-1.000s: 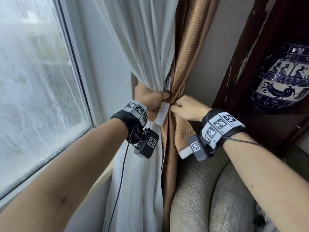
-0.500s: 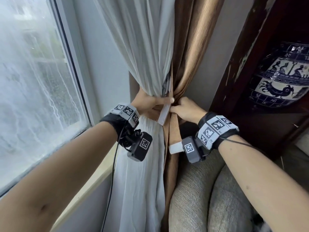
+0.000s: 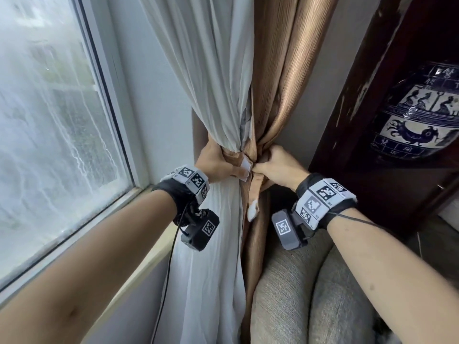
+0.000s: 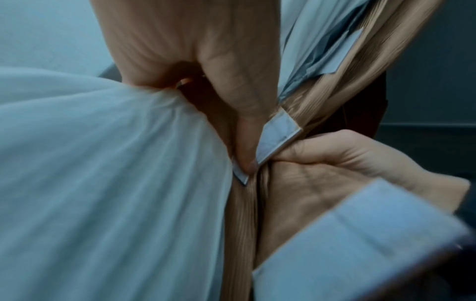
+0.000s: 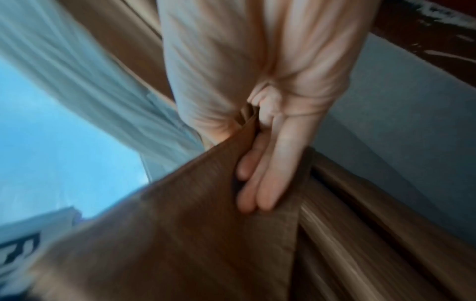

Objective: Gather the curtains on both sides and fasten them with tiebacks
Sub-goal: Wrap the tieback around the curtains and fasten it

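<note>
Here, both hands, left (image 3: 218, 161) and right (image 3: 278, 165), tight around the tieback (image 3: 246, 165) on gathered curtains (image 3: 248, 108).

we lose the left hand (image 3: 218, 161) fingers behind the curtains (image 3: 248, 95). the right wrist view is blurred.

We see rain-streaked window (image 3: 49, 135) at left, pale daylight; white sill (image 3: 139, 266) below; grey upholstered sofa (image 3: 310, 294) near right; dark wooden cabinet (image 3: 352, 83) holding blue-white vase (image 3: 419, 115) far right.

White sheer curtain (image 3: 213, 78) and tan curtain (image 3: 280, 78) bunched together, tan tieback (image 3: 232, 155) wrapped around them.
</note>
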### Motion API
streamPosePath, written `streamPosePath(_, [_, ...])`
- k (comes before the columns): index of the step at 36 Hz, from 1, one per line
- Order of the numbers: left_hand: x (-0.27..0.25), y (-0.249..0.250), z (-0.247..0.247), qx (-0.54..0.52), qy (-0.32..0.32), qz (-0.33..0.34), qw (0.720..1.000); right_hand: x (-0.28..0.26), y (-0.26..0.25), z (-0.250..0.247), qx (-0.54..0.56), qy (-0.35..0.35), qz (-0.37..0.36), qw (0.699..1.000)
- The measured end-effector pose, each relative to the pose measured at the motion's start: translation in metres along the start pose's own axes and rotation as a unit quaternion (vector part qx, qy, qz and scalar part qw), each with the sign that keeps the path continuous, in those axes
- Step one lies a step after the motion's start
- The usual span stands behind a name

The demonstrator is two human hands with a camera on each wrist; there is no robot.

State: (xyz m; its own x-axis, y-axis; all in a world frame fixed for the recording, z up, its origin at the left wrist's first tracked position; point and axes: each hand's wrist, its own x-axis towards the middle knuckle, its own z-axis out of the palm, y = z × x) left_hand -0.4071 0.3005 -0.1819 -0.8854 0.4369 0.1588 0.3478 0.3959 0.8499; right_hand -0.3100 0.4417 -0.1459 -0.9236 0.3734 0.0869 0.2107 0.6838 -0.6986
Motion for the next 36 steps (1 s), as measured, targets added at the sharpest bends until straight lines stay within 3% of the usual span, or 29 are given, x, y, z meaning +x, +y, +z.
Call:
streamPosePath(5, [0.001, -0.006, 0.003, 0.009, 0.055, 0.027, 0.998, 0.001, 0.005, 0.014, 0.023, 0.112, 0.011, 0.993])
streamPosePath(8, [-0.005, -0.008, 0.006, 0.020, 0.124, 0.087, 0.988, -0.003, 0.002, 0.016, 0.055, 0.155, 0.006, 0.986])
streamPosePath(13, [-0.014, -0.009, 0.009, 0.164, 0.307, 0.257, 0.902, -0.005, -0.009, 0.014, 0.127, 0.204, -0.024, 0.970])
streamPosePath(15, [-0.014, -0.007, 0.008, 0.165, 0.325, 0.295, 0.883, -0.006, -0.009, 0.017, 0.156, 0.208, -0.035, 0.965])
streamPosePath(21, [-0.016, 0.001, 0.004, 0.146, 0.282, 0.296, 0.901, -0.004, 0.006, 0.028, 0.170, 0.232, -0.075, 0.955])
streamPosePath(24, [-0.012, -0.001, 0.006, 0.119, 0.278, 0.293, 0.907, -0.005, 0.010, 0.026, 0.193, 0.188, -0.101, 0.958])
streamPosePath(27, [-0.005, -0.002, 0.005, 0.082, 0.264, 0.244, 0.930, -0.005, 0.014, 0.021, 0.269, 0.090, -0.107, 0.953])
streamPosePath(31, [-0.001, 0.000, 0.003, 0.089, 0.260, 0.206, 0.939, -0.008, 0.013, 0.013, 0.226, -0.049, -0.157, 0.960])
streamPosePath(36, [-0.001, 0.001, 0.001, 0.085, 0.244, 0.199, 0.945, -0.007, 0.016, 0.001, 0.225, -0.159, -0.163, 0.948])
